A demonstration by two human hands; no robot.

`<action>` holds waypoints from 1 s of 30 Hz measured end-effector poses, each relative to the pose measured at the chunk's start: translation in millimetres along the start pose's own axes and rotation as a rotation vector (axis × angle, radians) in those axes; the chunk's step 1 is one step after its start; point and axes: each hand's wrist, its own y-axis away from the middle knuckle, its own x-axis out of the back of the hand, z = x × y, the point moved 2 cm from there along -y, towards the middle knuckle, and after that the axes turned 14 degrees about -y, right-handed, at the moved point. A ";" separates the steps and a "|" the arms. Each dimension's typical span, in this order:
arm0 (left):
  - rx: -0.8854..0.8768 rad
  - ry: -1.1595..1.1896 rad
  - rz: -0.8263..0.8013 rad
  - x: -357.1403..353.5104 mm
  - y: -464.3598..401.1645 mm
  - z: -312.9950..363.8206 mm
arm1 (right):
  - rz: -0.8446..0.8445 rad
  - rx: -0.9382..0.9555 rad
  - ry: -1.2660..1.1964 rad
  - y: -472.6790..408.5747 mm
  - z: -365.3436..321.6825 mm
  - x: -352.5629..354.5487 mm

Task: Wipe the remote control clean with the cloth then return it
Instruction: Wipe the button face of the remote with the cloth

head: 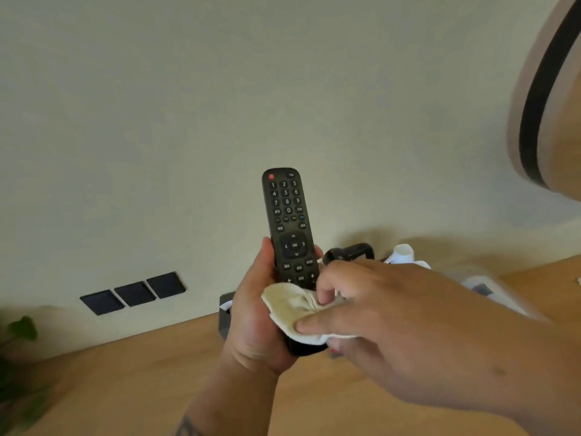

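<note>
A black remote control (287, 215) stands upright in the air, buttons facing me, above a wooden table (132, 382). My left hand (254, 313) grips its lower half from the left and behind. My right hand (393, 322) pinches a small cream cloth (290, 306) and holds it against the lower face of the remote. The cloth and my fingers hide the remote's bottom buttons.
A pale wall rises behind the table, with three black wall sockets (133, 292) at the lower left. A black object (349, 251) and white items (405, 254) sit behind my right hand. Plant leaves (22, 328) show at the far left. A round framed object (547, 99) hangs upper right.
</note>
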 end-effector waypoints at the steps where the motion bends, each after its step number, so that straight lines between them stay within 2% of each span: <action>1: -0.011 -0.010 -0.001 0.5 -0.4 -0.2 | 0.034 -0.017 -0.034 0.5 4.1 6.1; 7: -0.141 -0.230 -0.036 -4.3 -2.7 -3.4 | 0.443 -0.150 -0.242 -16.0 14.7 50.6; 9: -0.164 -0.274 -0.053 -8.5 -2.5 -5.1 | 0.570 -0.192 -0.137 -25.7 6.3 56.7; 12: -0.185 -0.308 -0.037 -14.0 -3.4 -4.7 | 0.538 -0.286 0.111 -37.9 -10.5 56.4; 14: -0.193 -0.314 -0.003 -15.9 -4.5 -1.6 | 0.519 -0.310 0.150 -41.3 -15.2 52.8; 21: -0.204 -0.242 0.041 -17.4 -10.9 7.8 | 0.487 -0.307 0.107 -38.9 -21.6 25.4; 25: -0.186 -0.235 0.050 -15.5 -14.5 16.3 | 0.419 -0.280 -0.057 -28.5 -23.5 32.0; 30: -0.193 -0.249 0.045 -16.0 -19.2 15.9 | 0.565 -0.247 0.029 -40.5 -8.5 68.2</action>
